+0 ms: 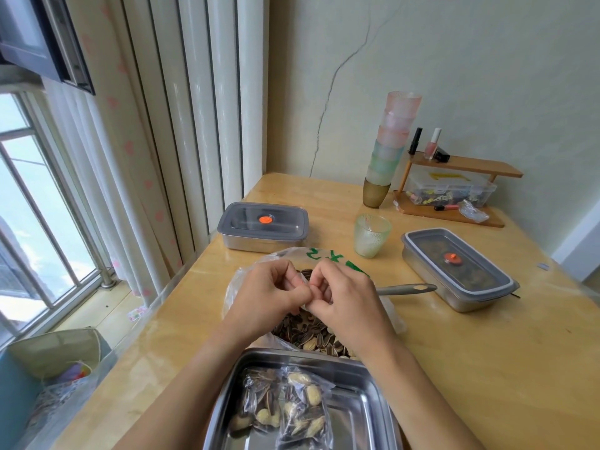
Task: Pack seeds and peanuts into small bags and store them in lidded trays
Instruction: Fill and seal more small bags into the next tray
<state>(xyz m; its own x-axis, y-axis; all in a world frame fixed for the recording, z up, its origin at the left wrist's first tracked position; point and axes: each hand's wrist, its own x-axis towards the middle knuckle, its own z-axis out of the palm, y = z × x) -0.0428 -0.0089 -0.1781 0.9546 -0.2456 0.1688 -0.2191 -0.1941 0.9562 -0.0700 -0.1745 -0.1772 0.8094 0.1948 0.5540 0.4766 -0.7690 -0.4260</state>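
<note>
Head view: over the open seed sack (305,334) near the tabletop's (454,352) near edge, left hand (266,290) and right hand (344,297) pinch what seems a small clear bag (302,307), probably flimsy and slippery, best held by its rim.

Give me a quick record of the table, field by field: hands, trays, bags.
left hand: pinching what looks like a small bag, fingers curled
right hand: pinching the same bag
large bag: open under the hands, seeds and peanuts inside
open tray: nearest, two filled bags inside
left lidded tray: closed, far side
right lidded tray: closed
metal handle: sticks out right of large bag
</note>
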